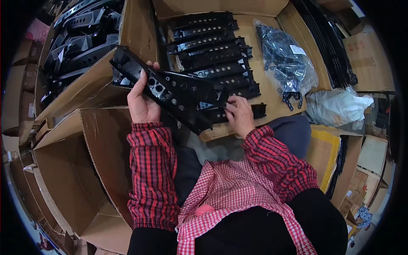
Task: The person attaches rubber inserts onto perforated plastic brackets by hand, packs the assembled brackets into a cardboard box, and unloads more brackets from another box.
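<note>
My left hand (143,102) grips a long black plastic part (168,94) with a row of round holes, its thumb across the near face. The part is tilted, with its upper end near the box wall at left. A dark flap of it reaches right, toward my right hand (241,115). Those fingers are pinched together at the flap's tip; what is between them is too small or hidden to name. Beyond my hands, several similar black parts (212,56) lie in a stack on cardboard.
At right on the cardboard lies a clear bag of small black pieces (287,59). An open carton of black parts (80,46) stands at upper left. Below it is an open cardboard box (63,178). A white plastic bag (338,106) sits at right.
</note>
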A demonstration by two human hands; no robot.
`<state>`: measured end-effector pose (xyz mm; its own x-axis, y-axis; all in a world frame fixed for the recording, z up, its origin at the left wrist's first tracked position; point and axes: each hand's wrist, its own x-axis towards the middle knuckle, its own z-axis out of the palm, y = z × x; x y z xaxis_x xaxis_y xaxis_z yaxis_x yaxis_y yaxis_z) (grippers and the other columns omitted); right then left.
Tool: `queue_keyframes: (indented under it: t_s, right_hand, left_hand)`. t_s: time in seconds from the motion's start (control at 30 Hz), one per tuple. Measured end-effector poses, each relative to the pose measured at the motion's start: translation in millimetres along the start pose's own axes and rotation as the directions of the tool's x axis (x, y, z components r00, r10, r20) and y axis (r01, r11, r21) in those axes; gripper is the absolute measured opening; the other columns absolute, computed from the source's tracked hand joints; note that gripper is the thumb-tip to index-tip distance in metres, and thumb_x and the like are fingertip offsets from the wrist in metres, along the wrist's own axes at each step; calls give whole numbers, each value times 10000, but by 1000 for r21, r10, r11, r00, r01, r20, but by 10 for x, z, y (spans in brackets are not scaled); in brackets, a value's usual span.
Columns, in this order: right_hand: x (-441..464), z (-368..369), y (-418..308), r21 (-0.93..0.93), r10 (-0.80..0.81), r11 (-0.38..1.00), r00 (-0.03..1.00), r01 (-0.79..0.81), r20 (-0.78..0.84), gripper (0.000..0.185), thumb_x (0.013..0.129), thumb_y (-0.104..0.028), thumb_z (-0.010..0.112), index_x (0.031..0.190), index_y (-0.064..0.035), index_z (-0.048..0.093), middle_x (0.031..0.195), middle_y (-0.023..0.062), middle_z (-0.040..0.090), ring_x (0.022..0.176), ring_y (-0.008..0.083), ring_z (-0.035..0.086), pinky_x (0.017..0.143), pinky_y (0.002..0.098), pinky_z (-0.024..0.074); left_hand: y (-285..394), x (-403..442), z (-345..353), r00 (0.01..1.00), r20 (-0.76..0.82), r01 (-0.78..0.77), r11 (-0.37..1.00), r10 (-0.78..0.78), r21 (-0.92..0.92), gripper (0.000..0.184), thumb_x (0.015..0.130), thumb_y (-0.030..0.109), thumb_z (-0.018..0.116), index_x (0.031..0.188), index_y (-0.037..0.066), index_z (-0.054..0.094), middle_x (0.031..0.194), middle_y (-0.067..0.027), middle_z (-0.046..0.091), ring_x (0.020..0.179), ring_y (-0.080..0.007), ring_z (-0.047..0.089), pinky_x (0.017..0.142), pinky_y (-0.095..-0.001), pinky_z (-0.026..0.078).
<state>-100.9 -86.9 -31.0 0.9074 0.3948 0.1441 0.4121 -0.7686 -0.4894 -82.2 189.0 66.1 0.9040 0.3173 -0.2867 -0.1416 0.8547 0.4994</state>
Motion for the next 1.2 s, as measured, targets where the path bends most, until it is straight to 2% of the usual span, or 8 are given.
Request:
queue_keyframes:
  t_s: [0.13,0.17,0.33,0.63,0.83,0.97,1.13,1.2]
  right_hand:
    - [825,-65,-49,46,-224,973,974,226,-40,387,759,-125,643,1133,-87,548,1244,81,476,1188,288,429,967,468,345]
    - [1044,9,-66,-13,-215,976,976,215,-12,418,794,-195,626,1185,-101,511,1305,78,424,1244,293,365,993,514,304]
    - [1484,415,13,-274,-155,937,961,217,230,526,867,-477,495,1255,-120,486,1458,61,257,1354,324,183,1008,604,240]
    - [1287,589,112,-325,-214,907,958,267,191,436,874,-327,513,1261,-135,453,1342,66,416,1261,324,343,996,546,280]
    - [1283,401,191,-246,-174,944,965,220,194,461,852,-252,550,1273,-99,440,1345,97,405,1261,325,355,1029,497,275]
    - [1665,412,-292,-129,-414,897,906,422,87,368,831,-197,559,1181,-90,523,1310,83,440,1265,284,360,1039,490,267]
    - [2321,1152,-547,-253,-525,793,833,554,177,355,888,-314,472,1184,-135,550,1310,11,444,1331,264,249,1042,605,154]
    - [2517,1309,-486,-290,-424,822,866,491,264,374,902,-347,455,1197,-136,544,1310,7,445,1340,268,225,1045,613,139]
  left_hand:
    - [77,-71,-98,984,160,86,993,-73,-76,353,885,48,485,1230,-21,467,1221,-141,528,1193,-293,461,1028,-461,360]
    - [107,-89,-136,958,275,117,984,-77,-131,360,876,38,481,1233,-6,468,1223,-140,527,1198,-295,454,1037,-483,342]
    - [148,-108,-175,955,297,33,989,13,-147,500,807,12,543,1286,35,402,1239,-118,491,1201,-279,451,1049,-520,301]
    - [2,-75,-26,978,205,43,997,-30,-58,434,827,18,517,1251,47,429,1225,-115,495,1203,-282,447,1050,-525,296]
    - [31,-78,1,991,136,20,997,-11,-69,443,827,24,517,1260,51,427,1225,-117,497,1194,-286,456,1047,-526,301]
    - [12,-97,-1,979,202,19,996,-2,-83,459,819,28,528,1266,58,424,1229,-116,497,1194,-286,456,1047,-527,299]
    - [-18,-38,-32,981,189,-19,996,35,-88,492,822,10,523,1297,62,407,1289,-116,469,1220,-286,436,1054,-520,289]
    - [67,-1,-25,973,218,-38,988,70,-150,510,831,-1,504,1323,56,381,1310,-111,455,1241,-275,417,1070,-514,262]
